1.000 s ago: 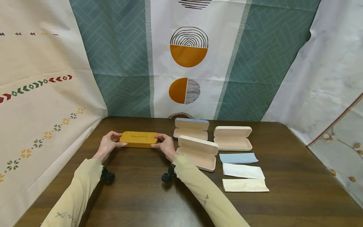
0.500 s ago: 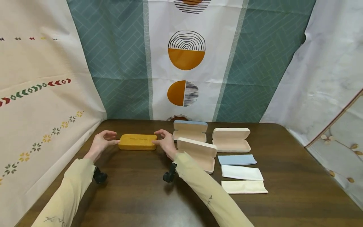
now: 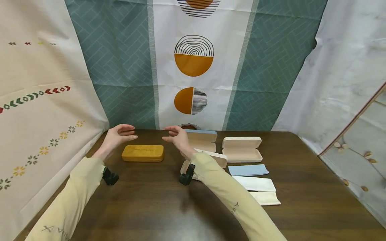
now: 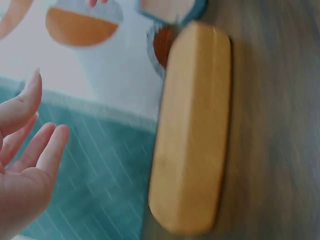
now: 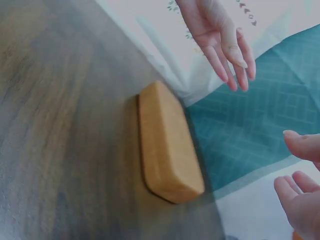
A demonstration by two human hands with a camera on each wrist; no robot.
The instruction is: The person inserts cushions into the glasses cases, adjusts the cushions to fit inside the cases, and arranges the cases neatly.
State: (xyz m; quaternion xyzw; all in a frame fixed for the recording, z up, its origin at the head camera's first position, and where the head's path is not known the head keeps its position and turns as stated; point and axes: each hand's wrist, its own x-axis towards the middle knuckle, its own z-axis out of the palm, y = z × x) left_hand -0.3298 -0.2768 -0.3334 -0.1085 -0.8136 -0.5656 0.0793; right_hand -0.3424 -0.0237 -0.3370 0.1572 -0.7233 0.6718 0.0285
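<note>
A mustard-yellow glasses case lies closed on the dark wooden table, at its back left. My left hand is raised over the case's left end, fingers loosely bent and holding nothing. On the other side my right hand is lifted just past the case's right end, also holding nothing. The left wrist view shows the case apart from the left hand. In the right wrist view the case sits below both hands, with the right hand at the edge.
A blue-lidded glasses case stands open behind my right hand. Two cream cases are open too, one further right, another partly hidden by my right arm. Folded blue, white and pale yellow cloths lie nearer.
Both hands have let go of the mustard-yellow glasses case and risen above it, fingers spread from its ends. The case stays closed on the table. The head view has shifted slightly.
</note>
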